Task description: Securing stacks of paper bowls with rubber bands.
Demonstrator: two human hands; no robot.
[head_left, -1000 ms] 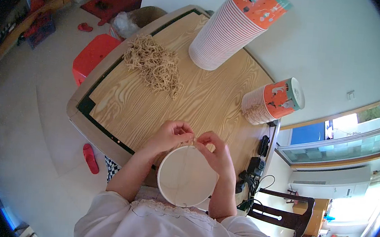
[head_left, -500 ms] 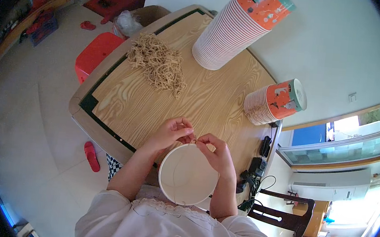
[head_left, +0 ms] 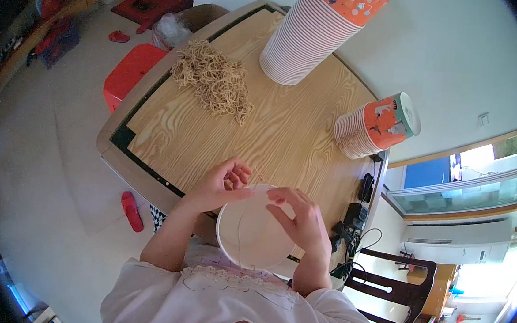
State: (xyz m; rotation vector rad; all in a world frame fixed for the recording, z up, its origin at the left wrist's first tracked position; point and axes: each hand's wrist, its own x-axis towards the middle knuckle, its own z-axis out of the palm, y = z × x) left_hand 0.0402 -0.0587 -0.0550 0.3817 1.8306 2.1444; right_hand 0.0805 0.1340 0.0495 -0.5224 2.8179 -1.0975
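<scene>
Framing a white bucket [head_left: 267, 242] just below them, left fingers [head_left: 240, 173] and right fingers [head_left: 290, 195] loosely parted, gripping nothing visible. Beyond: wood-grain desk [head_left: 278, 148], tangled cord [head_left: 213, 82], tall bucket stack [head_left: 312, 37], short bucket stack [head_left: 377, 126]. Left, red stool [head_left: 132, 75]; right, dark chair [head_left: 405, 297].

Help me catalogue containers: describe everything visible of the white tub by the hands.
The round tub looks like white paper or card, plain inside. Its open mouth faces the camera, before the white shirt at the near edge of the table. A thin string crosses the mouth from far rim to near. The left hand and right hand are at its far side; contact is unclear.
</scene>
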